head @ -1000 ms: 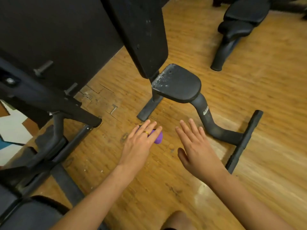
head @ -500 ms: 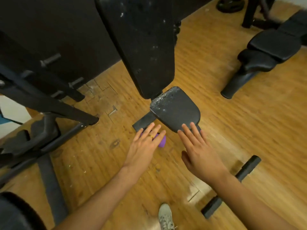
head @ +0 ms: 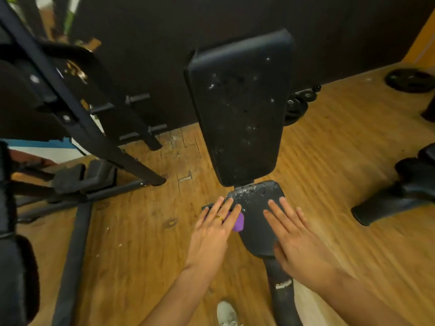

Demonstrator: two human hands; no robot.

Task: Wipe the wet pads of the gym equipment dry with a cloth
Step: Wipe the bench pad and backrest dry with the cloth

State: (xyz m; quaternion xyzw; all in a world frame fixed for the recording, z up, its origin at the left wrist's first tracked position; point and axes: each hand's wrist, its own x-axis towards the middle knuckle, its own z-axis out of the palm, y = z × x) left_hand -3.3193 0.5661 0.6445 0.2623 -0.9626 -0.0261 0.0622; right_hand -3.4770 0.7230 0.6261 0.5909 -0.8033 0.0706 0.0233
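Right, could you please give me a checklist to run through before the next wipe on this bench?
1. Cloth in hand: ok, the purple cloth shows under the fingers of the left hand.
2. Cloth on the droplets: not ok, it sits at the left edge of the seat pad, just short of the droplets at the far end.
3. Right hand out of the wiping path: not ok, it is spread open over the seat pad's right side.
4. Right hand bracing the pad: cannot tell, contact is unclear.
5. Back pad dry: not ok, droplets spot it.
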